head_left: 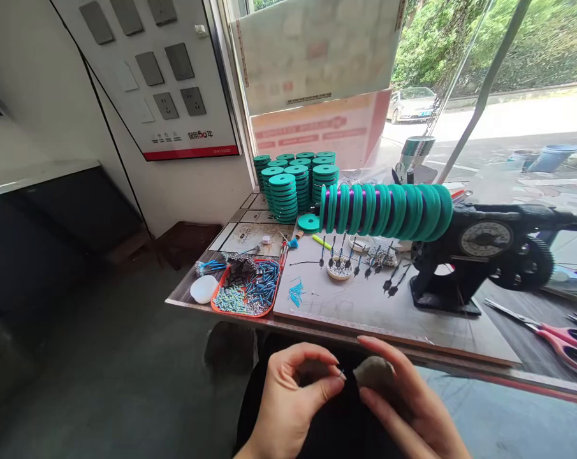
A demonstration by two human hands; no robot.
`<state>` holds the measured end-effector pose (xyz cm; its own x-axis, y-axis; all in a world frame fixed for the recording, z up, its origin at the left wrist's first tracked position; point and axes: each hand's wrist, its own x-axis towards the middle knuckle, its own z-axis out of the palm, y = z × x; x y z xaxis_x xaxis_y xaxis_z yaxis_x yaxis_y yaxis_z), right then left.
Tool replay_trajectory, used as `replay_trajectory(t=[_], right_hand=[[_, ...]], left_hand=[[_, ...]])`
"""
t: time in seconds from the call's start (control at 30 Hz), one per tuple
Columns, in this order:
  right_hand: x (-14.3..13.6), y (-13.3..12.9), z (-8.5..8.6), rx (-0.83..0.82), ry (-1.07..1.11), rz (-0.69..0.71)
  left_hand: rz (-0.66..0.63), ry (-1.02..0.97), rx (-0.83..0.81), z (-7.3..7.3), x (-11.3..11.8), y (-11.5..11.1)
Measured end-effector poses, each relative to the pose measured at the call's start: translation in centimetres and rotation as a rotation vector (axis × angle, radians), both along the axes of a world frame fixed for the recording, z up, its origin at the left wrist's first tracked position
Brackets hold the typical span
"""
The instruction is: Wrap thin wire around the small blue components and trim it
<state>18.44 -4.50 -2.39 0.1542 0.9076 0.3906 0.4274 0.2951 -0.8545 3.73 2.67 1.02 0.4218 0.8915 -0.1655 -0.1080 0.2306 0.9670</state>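
Just in front of the bench edge, my left hand has thumb and forefinger pinched on a tiny thin piece, too small to name. Close by on the right is my right hand, with a dull grey-brown piece between its forefinger and thumb. What kind of piece it is does not show clearly. A small gap separates the fingertips of the two hands. Above them on the bench stands a black winding machine, its shaft carrying a row of green spools with dark, weighted ends hanging below.
An orange tray holds many small blue and pale parts, beside a white lid. Stacked green discs stand by the window. Blue bits and a bowl of beads lie on the board. Pink-handled scissors are at right.
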Motion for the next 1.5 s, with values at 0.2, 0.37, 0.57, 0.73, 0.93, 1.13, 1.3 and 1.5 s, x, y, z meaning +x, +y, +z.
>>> replay_trajectory(t=[0.2,0.37,0.57,0.73,0.93,1.13,1.3,1.5], right_hand=[[-0.1,0.5,0.1,0.027,-0.048,0.071],[0.1,0.6,-0.1,0.064,-0.179,0.027],[0.6,0.6,0.5,0.115,-0.371,0.006],[0.0,0.5,0.6,0.113,-0.265,-0.056],[-0.6,0.1,0.2,0.094,-0.122,-0.148],[-0.7,0.1,0.4,0.072,-0.130,-0.171],[-0.9,0.1,0.4,0.080,-0.138,-0.137],[-0.9,0.1,0.3,0.084,-0.186,-0.113]], left_hand=[[-0.037,0.080,0.062,-0.4,0.0,-0.5],[0.029,0.077,0.165,-0.7,0.1,-0.7],[0.073,0.037,0.155,-1.3,0.0,-0.8],[0.076,-0.043,0.074,-2.1,0.5,-1.3],[0.080,-0.163,-0.103,-2.5,0.7,-1.3],[0.091,-0.147,-0.097,-2.8,0.6,-1.4],[0.125,0.020,0.141,-3.1,0.3,-1.4],[0.119,0.149,0.376,-2.9,0.1,-1.3]])
